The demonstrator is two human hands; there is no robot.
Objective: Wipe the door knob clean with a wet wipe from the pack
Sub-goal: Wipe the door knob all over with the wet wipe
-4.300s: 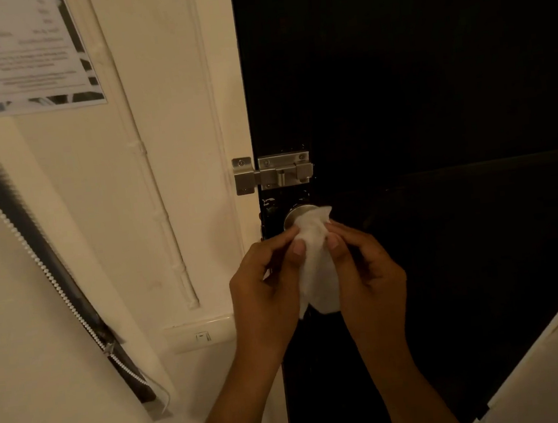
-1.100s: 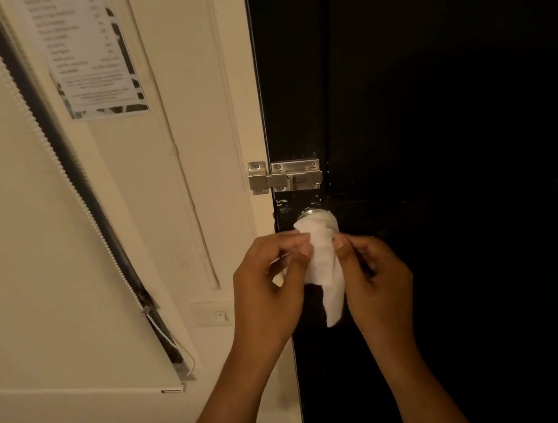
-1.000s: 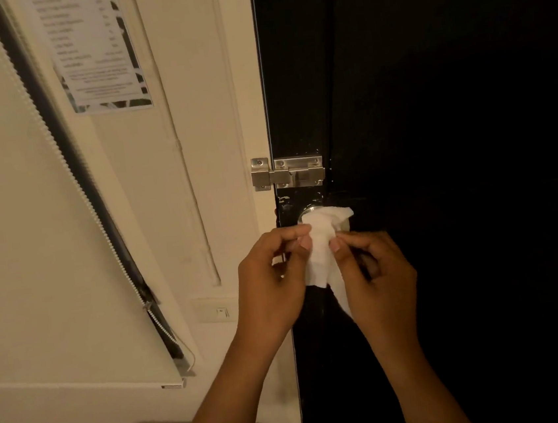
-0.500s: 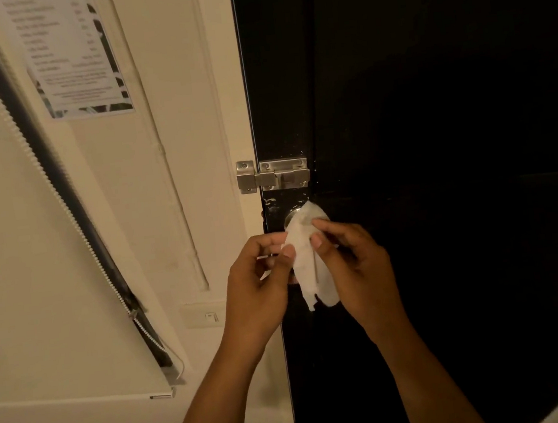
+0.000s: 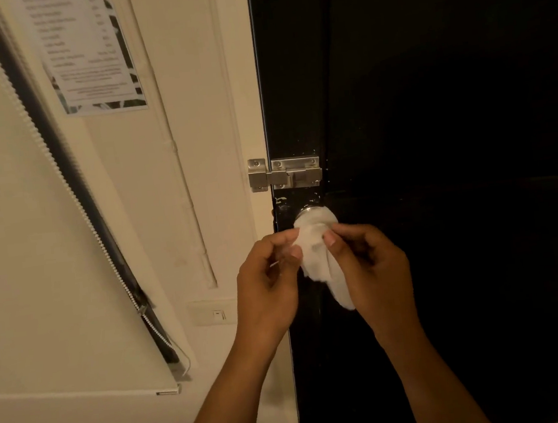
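A white wet wipe [image 5: 315, 242] is held crumpled in front of the black door [image 5: 434, 126], its top lying over the silver door knob [image 5: 310, 210], of which only the upper rim shows. My left hand [image 5: 267, 281] pinches the wipe's left side with thumb and fingertips. My right hand [image 5: 369, 267] pinches its right side, and a loose tail of the wipe hangs down beside that palm. The pack of wipes is out of view.
A steel slide bolt [image 5: 285, 173] spans the door and the cream frame just above the knob. On the left wall are a printed notice [image 5: 88, 52], a white roller blind [image 5: 25, 238] with a bead chain [image 5: 93, 230], and a wall switch [image 5: 217, 316].
Both hands keep the wipe over the knob while reworking it; its hanging tail has shifted and the wipe is bunched differently. The camera view has drifted slightly.
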